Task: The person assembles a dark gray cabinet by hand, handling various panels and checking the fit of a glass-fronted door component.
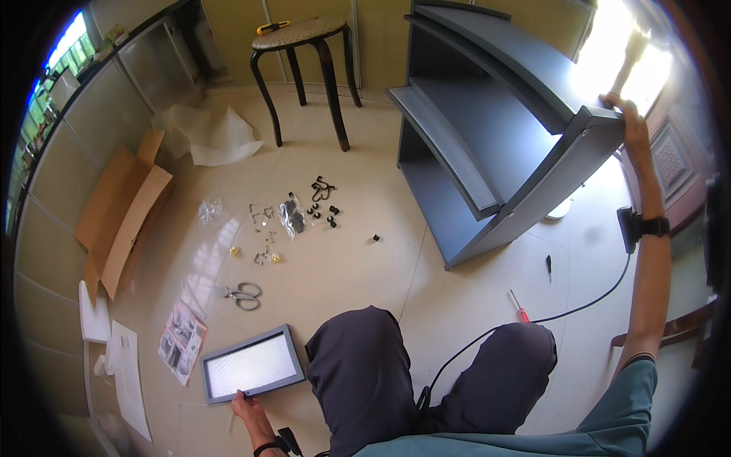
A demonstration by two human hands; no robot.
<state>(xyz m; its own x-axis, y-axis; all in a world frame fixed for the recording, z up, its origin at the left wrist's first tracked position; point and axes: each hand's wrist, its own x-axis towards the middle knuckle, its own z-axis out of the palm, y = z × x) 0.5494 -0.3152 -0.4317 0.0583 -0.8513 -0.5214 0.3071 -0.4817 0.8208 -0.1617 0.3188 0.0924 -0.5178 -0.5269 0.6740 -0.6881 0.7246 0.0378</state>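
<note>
My left hand [251, 413] is closed on the near edge of a dark grey framed panel [242, 397], a cabinet door by its look, with a pale textured pane. Its far side lies low over the floor; whether it touches cannot be made out. To the right, my right hand [633, 126] grips the upper corner of a dark grey cabinet [525, 175], its fingers over the edge. The cabinet has open shelves, and a second panel with a patterned strip [457, 152] juts from its front. A black cable [563, 312] runs from a device at my right wrist.
Scissors [245, 295], a leaflet [183, 339], small metal fittings [263, 228], a bag of hardware [292, 217] and black clips [321, 188] lie on the floor. Two screwdrivers [519, 306] lie right. An open carton [126, 217] and a stool [301, 34] with a yellow cutter stand farther off.
</note>
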